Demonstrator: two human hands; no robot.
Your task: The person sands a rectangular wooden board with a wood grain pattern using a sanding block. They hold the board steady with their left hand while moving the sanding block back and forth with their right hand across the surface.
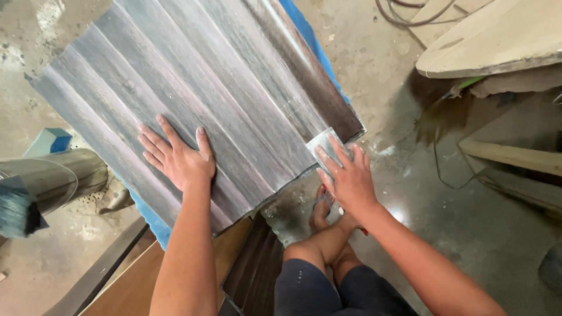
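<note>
A large grey-brown fluted wooden panel lies tilted in front of me. My left hand rests flat on its near part, fingers spread. At the panel's near right edge, my right hand presses a folded piece of grey sandpaper against the wood. Below my right hand are my knees and a foot in a sandal.
A blue sheet shows under the panel. A grey cylinder and a brush sit at left. Wooden boards and cables lie at upper right. Dark planks lie below on the dusty concrete floor.
</note>
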